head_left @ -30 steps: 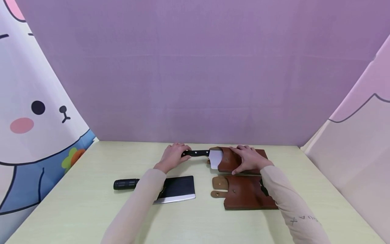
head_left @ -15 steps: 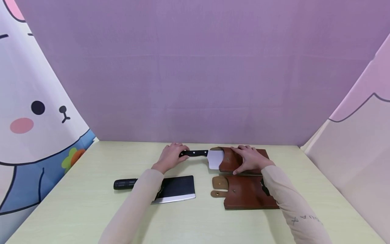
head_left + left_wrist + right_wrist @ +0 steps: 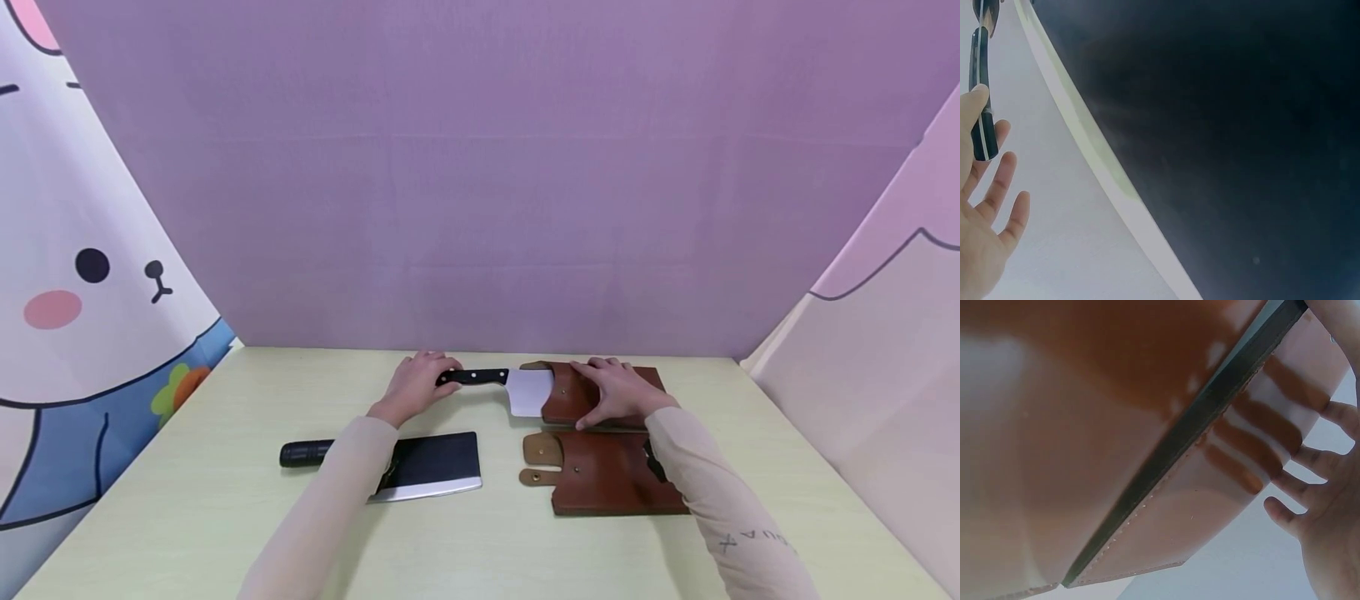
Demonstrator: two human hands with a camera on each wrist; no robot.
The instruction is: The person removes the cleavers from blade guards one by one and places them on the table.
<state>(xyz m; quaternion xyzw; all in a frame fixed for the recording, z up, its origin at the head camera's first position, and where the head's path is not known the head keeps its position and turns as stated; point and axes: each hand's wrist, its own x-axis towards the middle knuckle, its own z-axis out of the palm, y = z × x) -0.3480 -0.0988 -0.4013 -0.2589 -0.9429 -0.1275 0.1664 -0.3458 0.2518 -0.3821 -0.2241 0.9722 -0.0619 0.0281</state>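
At the back of the table, my left hand (image 3: pixel 416 385) pinches the end of a black riveted cleaver handle (image 3: pixel 483 377) between thumb and index finger. In the left wrist view its other fingers (image 3: pixel 1000 181) spread loosely. Part of the pale blade (image 3: pixel 528 393) shows; the rest is hidden inside a brown leather sheath (image 3: pixel 564 404). My right hand (image 3: pixel 621 392) spans that sheath, thumb at its near edge, and holds it against the table. In the right wrist view several fingertips touch the far edge of the sheath (image 3: pixel 1166 519).
A second cleaver with a dark blade (image 3: pixel 438 458) and ribbed black handle (image 3: pixel 303 452) lies in front, under my left forearm. A second brown sheath (image 3: pixel 611 483), its strap and flap pointing left, lies partly under my right forearm. A purple backdrop (image 3: pixel 480 208) rises behind.
My left hand has moved slightly left with the cleaver, and more blade shows outside the sheath. The sheath and my right hand have shifted a little right.
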